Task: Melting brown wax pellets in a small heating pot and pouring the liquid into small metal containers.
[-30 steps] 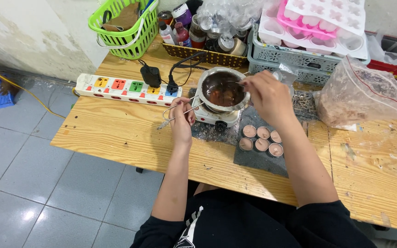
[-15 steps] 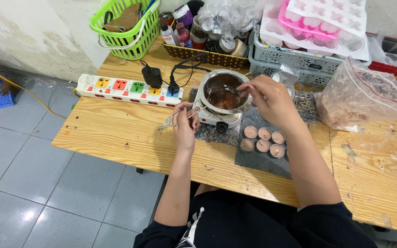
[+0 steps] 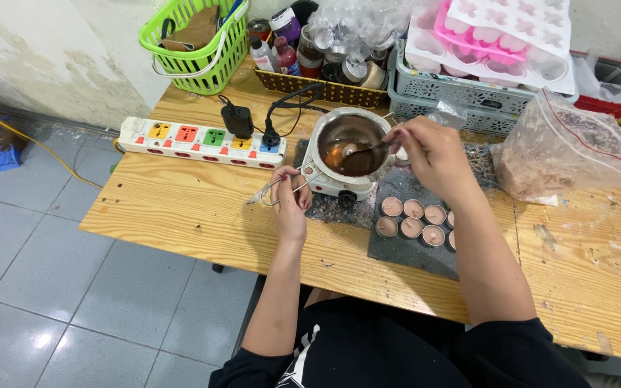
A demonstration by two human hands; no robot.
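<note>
Brown melted liquid fills the small metal pot, which sits on a white electric warmer near the far middle of the wooden table. The right hand, just right of the pot, pinches the handle of a spoon between thumb and fingers, its bowl dipped in the liquid. The left hand, at the pot's near left, has its fingers closed around a thin metal wire tool that touches the warmer's side. Just right and nearer than the pot, small round filled cups stand grouped on a dark grey mat. Left of the pot lies a white power strip with coloured sockets; behind it stand a green basket and pink and white moulds.
</note>
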